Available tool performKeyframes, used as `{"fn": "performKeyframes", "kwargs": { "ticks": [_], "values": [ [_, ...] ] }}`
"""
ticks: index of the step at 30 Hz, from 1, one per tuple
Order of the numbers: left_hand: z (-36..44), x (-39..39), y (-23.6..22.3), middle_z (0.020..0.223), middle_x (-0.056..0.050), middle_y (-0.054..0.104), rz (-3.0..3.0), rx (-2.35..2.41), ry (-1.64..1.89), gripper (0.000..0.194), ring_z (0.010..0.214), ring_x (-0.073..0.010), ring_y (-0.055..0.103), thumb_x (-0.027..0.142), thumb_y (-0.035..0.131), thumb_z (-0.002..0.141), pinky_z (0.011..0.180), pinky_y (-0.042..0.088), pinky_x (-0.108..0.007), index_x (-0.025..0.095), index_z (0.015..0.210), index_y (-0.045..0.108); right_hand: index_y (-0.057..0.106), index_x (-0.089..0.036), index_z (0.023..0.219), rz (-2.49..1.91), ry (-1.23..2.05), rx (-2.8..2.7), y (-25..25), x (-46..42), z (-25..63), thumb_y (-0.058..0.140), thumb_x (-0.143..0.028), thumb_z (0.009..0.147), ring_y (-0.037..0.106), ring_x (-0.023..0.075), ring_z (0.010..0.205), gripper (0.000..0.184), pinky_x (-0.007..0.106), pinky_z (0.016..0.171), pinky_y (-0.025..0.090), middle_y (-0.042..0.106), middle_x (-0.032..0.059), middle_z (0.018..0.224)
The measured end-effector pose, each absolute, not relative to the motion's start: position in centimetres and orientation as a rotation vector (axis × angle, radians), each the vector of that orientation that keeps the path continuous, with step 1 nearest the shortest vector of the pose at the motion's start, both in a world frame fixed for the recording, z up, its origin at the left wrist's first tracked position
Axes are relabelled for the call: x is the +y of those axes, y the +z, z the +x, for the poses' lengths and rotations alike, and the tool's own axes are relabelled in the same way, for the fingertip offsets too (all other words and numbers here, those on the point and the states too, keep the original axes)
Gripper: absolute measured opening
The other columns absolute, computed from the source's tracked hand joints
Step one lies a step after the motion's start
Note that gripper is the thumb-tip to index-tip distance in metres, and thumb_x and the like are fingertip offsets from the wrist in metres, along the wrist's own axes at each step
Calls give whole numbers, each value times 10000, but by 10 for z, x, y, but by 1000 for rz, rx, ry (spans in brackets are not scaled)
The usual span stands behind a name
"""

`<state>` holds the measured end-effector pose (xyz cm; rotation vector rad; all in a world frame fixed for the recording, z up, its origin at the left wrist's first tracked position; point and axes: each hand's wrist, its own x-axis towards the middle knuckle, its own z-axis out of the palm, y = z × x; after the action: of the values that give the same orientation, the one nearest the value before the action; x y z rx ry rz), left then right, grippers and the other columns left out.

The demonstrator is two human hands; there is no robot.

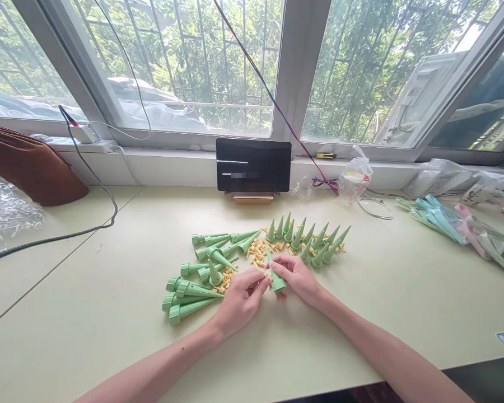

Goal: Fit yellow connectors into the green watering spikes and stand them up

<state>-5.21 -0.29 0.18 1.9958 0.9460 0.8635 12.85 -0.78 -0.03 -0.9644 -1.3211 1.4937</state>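
Note:
My right hand (294,274) is closed around a green plastic watering spike (277,278), its tip pointing away and its wide capped end toward me. Against the spike's side, my left hand (244,291) pinches a small yellow plastic piece, mostly hidden by the fingertips. Loose yellow pieces (259,253) lie in a heap just beyond both hands. To the left, several green spikes (189,309) lie on their sides, with one standing among them (214,274). Beyond my right hand, several more spikes (297,240) stand upright on their caps.
A tablet (253,166) on a wooden stand (252,199) is at the back by the window. A bagged cup (355,182), a coiled white cable (376,208) and bagged pastel items (441,218) lie to the right. A black cord (73,237) crosses the table (121,291) at left.

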Motion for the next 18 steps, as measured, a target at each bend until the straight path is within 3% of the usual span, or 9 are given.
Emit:
{"fn": "performKeyframes", "kwargs": {
  "ticks": [9,18],
  "values": [
    [-52,-3,5,564,30,402,1809,970,927,395,518,-104,373,411,482,953,503,289,-240,178,635,473,612,-167,861,-891,1502,-1358,3,-8,130,571,-527,925,594,126,477,368,246,458,436,595,-19,649],
    [-52,-4,5,481,56,392,1670,997,971,346,438,-94,392,421,517,931,450,315,-220,182,681,530,604,-156,956,-885,1489,-1308,1,-8,130,667,-455,880,595,114,499,315,236,472,443,610,1,740]
  ]
}}
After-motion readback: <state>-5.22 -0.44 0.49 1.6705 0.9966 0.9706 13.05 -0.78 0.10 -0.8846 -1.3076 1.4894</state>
